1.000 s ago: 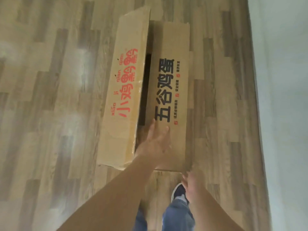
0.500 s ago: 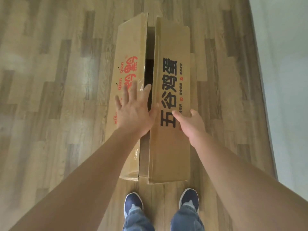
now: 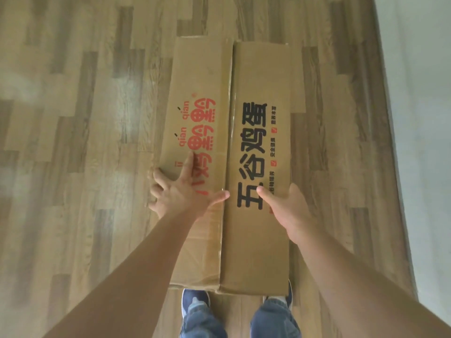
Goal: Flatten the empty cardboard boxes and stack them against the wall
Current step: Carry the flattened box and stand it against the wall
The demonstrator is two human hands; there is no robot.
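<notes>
The long brown cardboard box point(image 3: 229, 167), printed with red and black characters, lies on the wood-plank floor point(image 3: 73, 118) with its long axis running straight away from the person's feet and the pale wall point(image 3: 419, 118) well apart to its right. The left hand point(image 3: 181, 191) lies spread and flat on the red-lettered flap by the box's left edge. The right hand point(image 3: 285, 206) clasps the right edge, thumb on the black-lettered flap, so each grip has its own side; both flaps meet at the centre seam.
</notes>
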